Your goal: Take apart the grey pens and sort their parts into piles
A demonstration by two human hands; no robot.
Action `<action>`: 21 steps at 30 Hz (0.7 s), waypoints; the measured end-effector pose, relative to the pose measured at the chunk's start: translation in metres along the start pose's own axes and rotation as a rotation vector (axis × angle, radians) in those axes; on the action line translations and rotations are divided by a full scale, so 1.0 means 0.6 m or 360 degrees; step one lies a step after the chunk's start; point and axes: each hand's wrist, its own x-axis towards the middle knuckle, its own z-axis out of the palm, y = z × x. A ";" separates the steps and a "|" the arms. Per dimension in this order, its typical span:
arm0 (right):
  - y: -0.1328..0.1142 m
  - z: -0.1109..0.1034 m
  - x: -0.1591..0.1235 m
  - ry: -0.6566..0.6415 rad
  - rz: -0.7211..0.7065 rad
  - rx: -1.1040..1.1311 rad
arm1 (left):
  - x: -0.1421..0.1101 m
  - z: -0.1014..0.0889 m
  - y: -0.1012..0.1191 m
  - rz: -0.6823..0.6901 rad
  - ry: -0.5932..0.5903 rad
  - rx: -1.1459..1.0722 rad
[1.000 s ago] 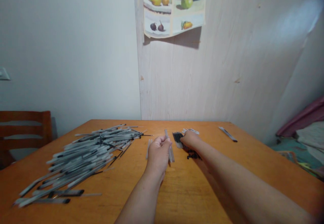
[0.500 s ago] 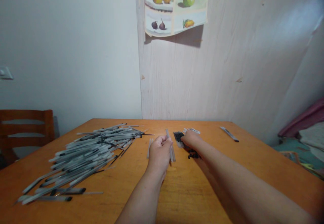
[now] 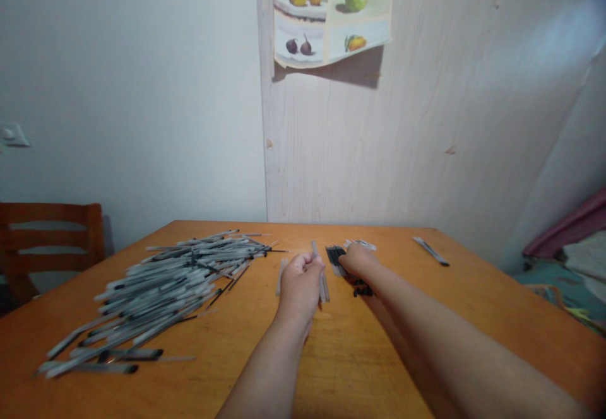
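Observation:
My left hand [image 3: 298,289] is closed, thumb against fingers, on a clear pen barrel [image 3: 314,248] whose end sticks up past the fingertips. More clear barrels lie on both sides of this hand, one group of barrels [image 3: 281,275] to its left and another to its right. My right hand [image 3: 360,261] reaches down onto a neat row of dark-ended pen refills [image 3: 334,255], fingers bent at the row's right side. Its fingertips are mostly hidden, and what they grip cannot be made out. Small black pen parts [image 3: 363,291] lie just below that hand.
A large loose pile of grey pens and refills [image 3: 165,293] covers the left of the wooden table [image 3: 341,368]. Some clear pieces [image 3: 363,244] lie behind my right hand. One pen [image 3: 430,252] lies far right. A wooden chair [image 3: 52,236] stands at left.
The whole view has shifted slightly, so things appear a little farther right. Both hands keep their places over the barrels and refills, with no clear change in grip.

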 end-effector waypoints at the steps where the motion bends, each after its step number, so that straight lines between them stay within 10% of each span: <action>1: 0.000 0.000 -0.001 0.0005 0.0003 0.0007 | 0.000 0.000 0.000 0.0003 0.0005 0.0005; 21: 0.047 -0.088 -0.085 0.0211 -0.0142 0.0899 | -0.009 0.005 0.002 0.0026 -0.0034 0.0066</action>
